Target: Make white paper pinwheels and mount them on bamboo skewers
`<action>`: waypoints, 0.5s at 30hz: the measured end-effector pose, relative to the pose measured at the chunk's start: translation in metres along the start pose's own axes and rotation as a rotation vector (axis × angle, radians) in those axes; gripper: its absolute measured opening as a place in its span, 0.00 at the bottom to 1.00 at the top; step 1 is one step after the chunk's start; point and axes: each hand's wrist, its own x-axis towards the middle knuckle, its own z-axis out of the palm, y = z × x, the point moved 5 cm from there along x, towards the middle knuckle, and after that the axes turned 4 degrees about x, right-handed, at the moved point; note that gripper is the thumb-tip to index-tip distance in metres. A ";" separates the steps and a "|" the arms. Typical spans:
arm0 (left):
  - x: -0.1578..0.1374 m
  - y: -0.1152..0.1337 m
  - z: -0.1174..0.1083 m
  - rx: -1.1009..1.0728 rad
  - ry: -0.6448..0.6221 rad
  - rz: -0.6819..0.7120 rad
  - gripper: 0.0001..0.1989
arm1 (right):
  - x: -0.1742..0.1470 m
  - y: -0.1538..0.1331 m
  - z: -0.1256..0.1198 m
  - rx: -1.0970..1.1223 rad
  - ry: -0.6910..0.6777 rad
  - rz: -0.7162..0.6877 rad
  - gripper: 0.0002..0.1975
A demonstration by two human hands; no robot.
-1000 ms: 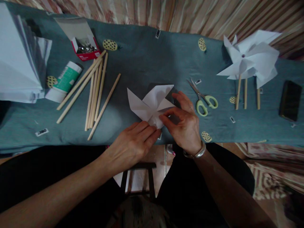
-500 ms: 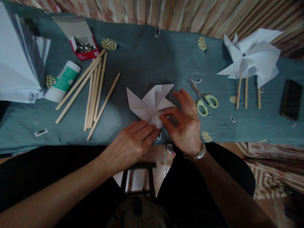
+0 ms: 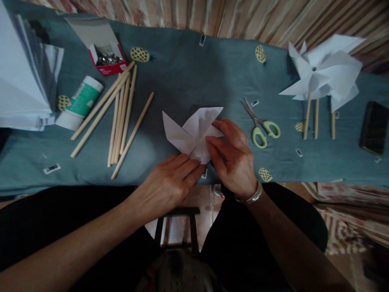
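A white paper pinwheel [image 3: 194,134] with folded blades lies near the front edge of the cloth-covered table, between my hands. My left hand [image 3: 173,180] grips its lower edge, with thumb and fingers closed on the paper. On the right side, my right hand [image 3: 234,158] has its thumb and index finger against the paper close to the centre, the other fingers curled around the right blade. Green-handled scissors [image 3: 258,123] lie just right of my right hand. To the left of the pinwheel rest several wooden sticks [image 3: 121,117].
An open red-and-white box [image 3: 107,59] of small metal pieces stands at the back left. Beside the sticks lies a glue stick [image 3: 83,101], near a stack of white paper [image 3: 24,89]. Finished-looking pinwheels on sticks [image 3: 325,73] and a dark phone [image 3: 373,127] are at the right.
My right hand has shifted slightly, its raised fingers coming down onto the right blade and its thumb and index finger moving up a little. My left hand stays in place.
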 end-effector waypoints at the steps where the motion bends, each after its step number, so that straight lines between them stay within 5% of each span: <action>1: 0.000 0.000 0.000 -0.004 0.000 -0.002 0.13 | 0.000 0.000 0.000 0.009 -0.002 0.001 0.09; 15: 0.002 -0.004 -0.002 -0.114 -0.001 -0.068 0.11 | 0.000 0.000 0.001 -0.002 -0.023 0.026 0.09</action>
